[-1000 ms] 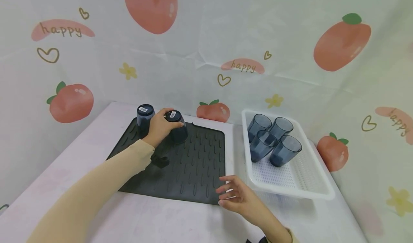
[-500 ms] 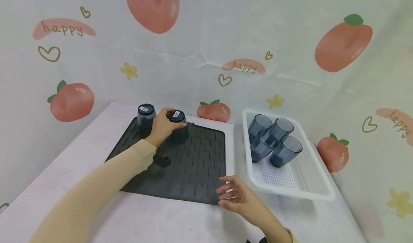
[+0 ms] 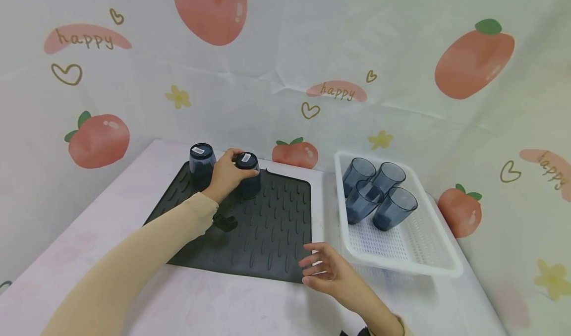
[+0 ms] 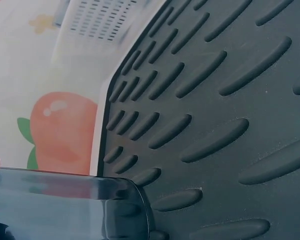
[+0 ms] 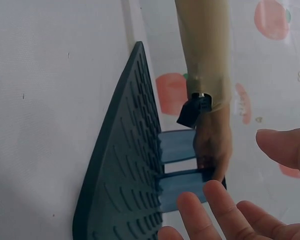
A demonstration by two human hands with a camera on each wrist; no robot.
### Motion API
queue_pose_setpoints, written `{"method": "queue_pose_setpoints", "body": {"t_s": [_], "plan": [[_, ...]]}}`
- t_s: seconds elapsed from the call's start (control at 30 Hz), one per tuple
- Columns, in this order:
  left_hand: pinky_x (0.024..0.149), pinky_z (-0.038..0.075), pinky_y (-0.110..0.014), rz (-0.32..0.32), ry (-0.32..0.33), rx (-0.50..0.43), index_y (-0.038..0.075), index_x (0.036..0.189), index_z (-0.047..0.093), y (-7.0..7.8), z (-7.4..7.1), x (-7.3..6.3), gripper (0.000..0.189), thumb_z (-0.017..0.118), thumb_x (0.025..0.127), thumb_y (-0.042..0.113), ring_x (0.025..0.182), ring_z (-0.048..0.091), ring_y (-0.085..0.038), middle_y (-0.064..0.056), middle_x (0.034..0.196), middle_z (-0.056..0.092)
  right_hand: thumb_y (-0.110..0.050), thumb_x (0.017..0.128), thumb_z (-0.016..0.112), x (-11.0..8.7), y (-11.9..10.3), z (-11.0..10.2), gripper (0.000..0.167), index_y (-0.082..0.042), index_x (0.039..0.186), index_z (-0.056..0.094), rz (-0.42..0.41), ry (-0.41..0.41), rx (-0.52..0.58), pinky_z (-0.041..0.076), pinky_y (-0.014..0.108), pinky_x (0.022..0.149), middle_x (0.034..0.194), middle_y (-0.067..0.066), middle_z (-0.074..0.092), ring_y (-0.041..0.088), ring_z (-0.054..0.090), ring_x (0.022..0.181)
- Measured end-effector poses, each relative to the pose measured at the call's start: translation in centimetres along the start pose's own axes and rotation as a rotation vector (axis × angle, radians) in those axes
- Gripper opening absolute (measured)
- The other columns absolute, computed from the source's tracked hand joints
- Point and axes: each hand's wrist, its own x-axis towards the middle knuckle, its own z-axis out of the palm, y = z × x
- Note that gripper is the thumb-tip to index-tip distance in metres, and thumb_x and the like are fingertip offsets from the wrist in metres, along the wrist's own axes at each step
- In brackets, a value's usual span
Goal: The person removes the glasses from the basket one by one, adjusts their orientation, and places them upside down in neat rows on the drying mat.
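A: Head view. Count?

B: Two glasses bottom-up on the black mat [image 3: 276,222]: corner glass [image 3: 202,163] by its back left corner, held glass [image 3: 251,186] just right of that, toward the back edge. Four basket glasses [image 3: 395,209], mouths up, in the white basket [image 3: 401,265] right of the mat.

A: Progress?

B: My read: one set down, second about there but not yet released. Four left, if those go over too.

A: Hands?

B: The left hand [image 3: 224,178] has thumb and fingers bent round the base end of the held glass. The right hand [image 3: 332,276] is at the mat's near right corner, fingers loosely spread, nothing in them.

A: Glass itself?

B: Smoky blue, see-through, dark base with a white label [image 3: 246,157].

A: Left wrist view?

B: Plain clear wall, rim at the mat's ridges. Probably seated; can't confirm full contact.

A: Right wrist view?

B: Both glasses stand on the mat with a gap between. Right thumb well apart from its fingers, no grip.
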Motion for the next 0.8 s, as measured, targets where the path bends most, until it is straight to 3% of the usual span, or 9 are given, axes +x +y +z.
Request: {"method": "queue_pose_setpoints", "body": {"t_s": [0.1, 0.33, 0.8], "plan": [[0.104, 0.043, -0.047, 0.010, -0.006, -0.008, 0.005, 0.137, 0.045, -0.05, 0.06, 0.07, 0.071, 0.082, 0.078, 0.019, 0.124, 0.051, -0.032, -0.017, 0.136, 0.053, -0.014, 0.090, 0.069, 0.10, 0.03, 0.01, 0.056, -0.002, 0.137, 0.041, 0.002, 0.001, -0.004, 0.052, 0.024, 0.085, 0.118, 0.020, 0.059, 0.023, 0.063, 0.101], [0.104, 0.043, -0.046, 0.044, -0.018, -0.021, 0.005, 0.136, 0.046, 0.04, 0.22, 0.06, 0.070, 0.082, 0.077, 0.018, 0.123, 0.052, -0.031, -0.016, 0.133, 0.054, -0.016, 0.089, 0.070, 0.27, 0.03, -0.02, 0.057, -0.002, 0.136, 0.041, -0.006, -0.005, 0.010, 0.052, 0.025, 0.085, 0.117, 0.021, 0.059, 0.032, 0.062, 0.103], [0.101, 0.045, -0.047, 0.060, -0.059, -0.050, 0.006, 0.141, 0.041, 0.01, 0.33, -0.26, 0.073, 0.080, 0.080, 0.018, 0.124, 0.051, -0.032, -0.018, 0.138, 0.048, -0.014, 0.089, 0.069, 0.17, 0.17, 0.12, 0.055, -0.003, 0.136, 0.042, 0.019, 0.001, 0.008, 0.051, 0.024, 0.084, 0.117, 0.018, 0.060, 0.020, 0.063, 0.100]]}}
